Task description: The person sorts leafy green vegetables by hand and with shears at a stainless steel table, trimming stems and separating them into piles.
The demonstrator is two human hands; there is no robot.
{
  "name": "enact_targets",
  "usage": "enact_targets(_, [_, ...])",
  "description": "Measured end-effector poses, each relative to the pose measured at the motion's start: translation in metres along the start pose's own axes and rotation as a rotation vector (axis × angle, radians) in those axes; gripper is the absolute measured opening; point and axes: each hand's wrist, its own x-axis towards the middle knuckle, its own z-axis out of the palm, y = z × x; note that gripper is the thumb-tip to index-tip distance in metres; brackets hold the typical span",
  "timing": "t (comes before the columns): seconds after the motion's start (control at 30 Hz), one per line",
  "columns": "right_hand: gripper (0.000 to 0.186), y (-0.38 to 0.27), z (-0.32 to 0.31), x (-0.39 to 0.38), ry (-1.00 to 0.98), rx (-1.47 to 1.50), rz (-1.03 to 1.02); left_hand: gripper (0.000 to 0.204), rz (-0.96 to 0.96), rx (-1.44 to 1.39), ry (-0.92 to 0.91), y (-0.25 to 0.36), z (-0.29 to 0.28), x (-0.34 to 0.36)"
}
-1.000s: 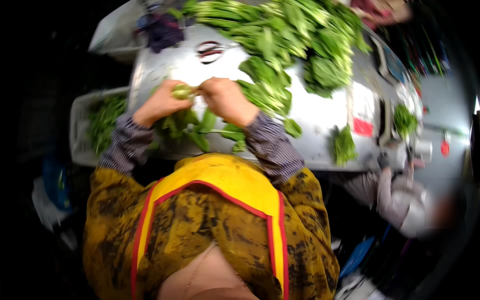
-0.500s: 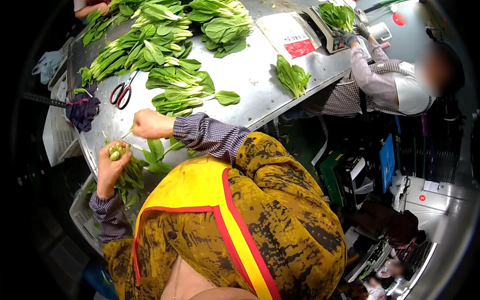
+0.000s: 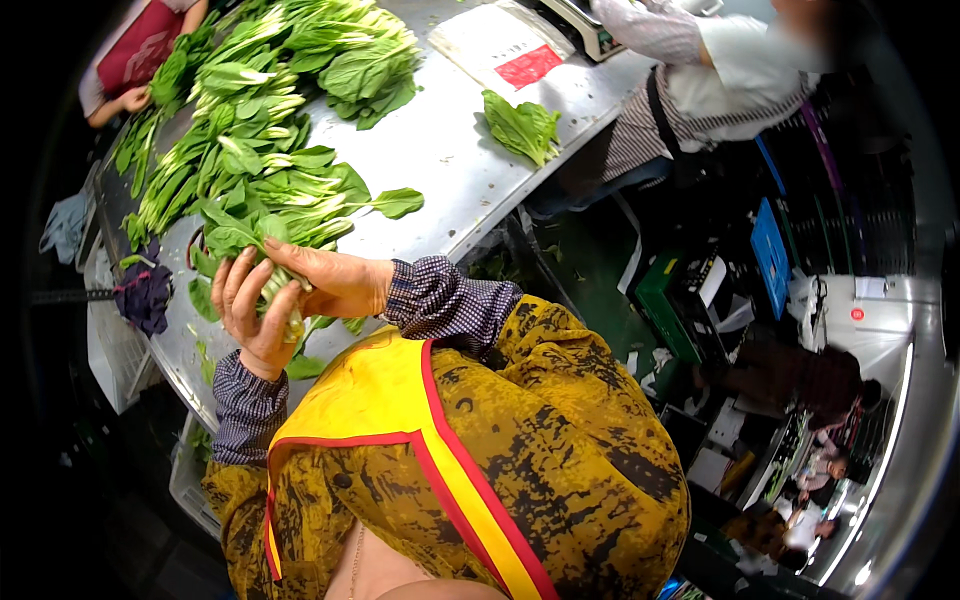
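Observation:
My left hand (image 3: 251,314) is wrapped round a bunch of leafy greens (image 3: 233,232), its fingers curled on the pale stems. My right hand (image 3: 332,279) grips the same bunch from the right, thumb along the stems. The bunch is upright over the metal table (image 3: 448,152), leaves toward the far side, beside a long pile of similar greens (image 3: 270,120). A dark purple cloth (image 3: 142,295) lies left of my hands; the scissors behind the bunch are mostly hidden.
A loose bunch (image 3: 520,128) and a white bag with red label (image 3: 500,50) lie farther right, near a scale (image 3: 590,30). A co-worker (image 3: 680,100) stands at the right edge, another person (image 3: 140,55) at far left. Crates (image 3: 670,310) stand below the table's right edge.
My hands, apart half a second ago, have come together on the bunch and lifted it toward the pile, leaves now uppermost. The view has turned, shifting the table leftward and upward.

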Motion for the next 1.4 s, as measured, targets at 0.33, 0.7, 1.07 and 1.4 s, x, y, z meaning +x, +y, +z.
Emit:
enact_targets(0.33, [0.052,-0.004,-0.045,-0.047,0.281,0.215,-0.373,0.089,0.084,-0.252,-0.343,0.004,0.081,-0.015])
enact_targets(0.7, [0.072,-0.050,-0.209,-0.115,1.197,-2.035,-0.341,0.080,-0.091,-0.317,-0.319,0.014,0.089,-0.014])
enact_targets(1.07, [0.102,-0.054,-0.231,-0.150,1.180,-2.237,0.318,0.060,-0.358,-0.155,-0.908,0.031,0.010,-0.160])
enact_targets(1.4, [0.027,0.039,-0.121,-0.043,0.549,-1.462,-0.184,0.041,-0.534,0.091,-0.844,0.013,-0.018,-0.196])
